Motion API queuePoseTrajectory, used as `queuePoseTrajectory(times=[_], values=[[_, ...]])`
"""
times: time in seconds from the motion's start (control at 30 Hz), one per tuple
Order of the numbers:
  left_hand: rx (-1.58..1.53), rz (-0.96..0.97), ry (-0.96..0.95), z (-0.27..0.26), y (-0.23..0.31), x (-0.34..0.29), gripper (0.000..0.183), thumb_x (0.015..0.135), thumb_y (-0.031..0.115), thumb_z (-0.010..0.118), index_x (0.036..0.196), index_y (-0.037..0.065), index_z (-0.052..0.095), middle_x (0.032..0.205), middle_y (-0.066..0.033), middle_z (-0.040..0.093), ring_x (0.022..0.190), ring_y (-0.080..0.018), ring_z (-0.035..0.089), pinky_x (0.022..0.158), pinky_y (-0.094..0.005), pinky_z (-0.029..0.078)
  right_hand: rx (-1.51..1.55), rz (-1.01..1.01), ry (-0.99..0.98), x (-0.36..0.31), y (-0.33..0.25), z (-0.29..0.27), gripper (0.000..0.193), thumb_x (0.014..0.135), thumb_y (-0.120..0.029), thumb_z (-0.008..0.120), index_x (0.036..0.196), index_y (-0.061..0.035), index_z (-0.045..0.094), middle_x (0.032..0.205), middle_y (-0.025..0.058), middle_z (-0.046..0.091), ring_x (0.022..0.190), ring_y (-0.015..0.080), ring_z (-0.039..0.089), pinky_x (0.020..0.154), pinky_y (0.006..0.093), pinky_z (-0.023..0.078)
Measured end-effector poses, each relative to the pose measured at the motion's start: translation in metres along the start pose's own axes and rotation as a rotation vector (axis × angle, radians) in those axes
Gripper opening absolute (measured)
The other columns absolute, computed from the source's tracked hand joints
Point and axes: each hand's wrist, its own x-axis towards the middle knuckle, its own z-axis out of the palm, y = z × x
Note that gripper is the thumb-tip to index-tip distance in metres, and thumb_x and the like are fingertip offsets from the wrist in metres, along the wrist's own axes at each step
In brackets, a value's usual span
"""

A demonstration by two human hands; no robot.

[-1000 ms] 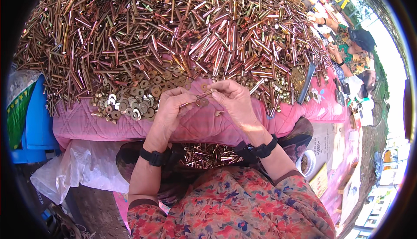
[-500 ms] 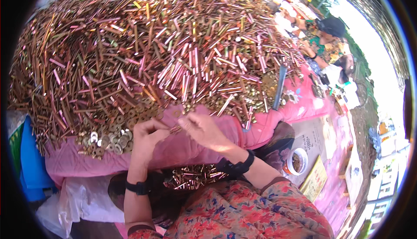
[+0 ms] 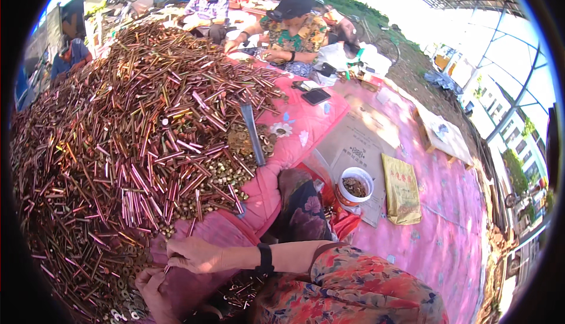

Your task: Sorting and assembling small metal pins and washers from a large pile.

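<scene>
My right hand (image 3: 197,255) reaches in from the right, its fingers closed in a pinch. Just below it my left hand (image 3: 154,291) is closed too, thumb against fingers. Between the fingertips of both hands shows the end of a small coppery metal rod (image 3: 167,268); most of it is hidden. Past my hands rises a big heap of copper-coloured metal rods (image 3: 147,147). Flat round washers (image 3: 123,288) lie by my left hand, and small brassy nuts (image 3: 220,177) are gathered at the heap's near right side.
A flat metal bar (image 3: 253,135) leans on the heap's edge over pink quilted cloth (image 3: 265,194). To the right are a white tub (image 3: 356,185) of small parts, a yellow bag (image 3: 402,190) and cardboard (image 3: 359,147). Several people sit beyond, one in a dark cap (image 3: 294,6).
My view has swung to the right and up, so my hands now appear lower left and the other people show at the top. Both hands stay together at the small rod.
</scene>
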Motion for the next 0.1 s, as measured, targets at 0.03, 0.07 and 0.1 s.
queuePoseTrajectory(times=[0.03, 0.07, 0.1], values=[[0.030, 0.014, 0.007, -0.0042, -0.0049, 0.0029, 0.009, 0.066, 0.007, 0.062, 0.066, -0.001, 0.060, 0.055, -0.0018, 0.054, 0.042, -0.0045, 0.041, 0.040, -0.0176, 0.028, -0.052, -0.022, -0.013, -0.0008, 0.0020, 0.0004, 0.028, 0.087, -0.028, 0.060, 0.084, -0.0030, 0.048, 0.070, 0.0186, 0.055, 0.064, 0.0386, 0.054, 0.056, 0.0411, 0.043], [0.084, 0.042, 0.021, -0.0056, -0.0104, 0.0064, 0.010, 0.064, 0.009, 0.062, 0.065, -0.001, 0.060, 0.055, -0.0032, 0.056, 0.041, -0.0045, 0.042, 0.039, -0.0170, 0.028, -0.122, 0.003, -0.045, -0.0030, 0.0049, -0.0020, 0.027, 0.087, -0.028, 0.060, 0.084, -0.0036, 0.049, 0.071, 0.0192, 0.055, 0.067, 0.0390, 0.055, 0.057, 0.0418, 0.043], [0.094, 0.075, -0.060, -0.0043, -0.0061, 0.0058, 0.011, 0.065, 0.009, 0.062, 0.067, -0.001, 0.062, 0.052, -0.0042, 0.056, 0.039, -0.0057, 0.041, 0.040, -0.0166, 0.030, -0.103, 0.101, -0.100, -0.0024, 0.0064, -0.0013, 0.031, 0.087, -0.033, 0.058, 0.084, -0.0039, 0.049, 0.071, 0.0208, 0.054, 0.069, 0.0401, 0.056, 0.062, 0.0464, 0.043]])
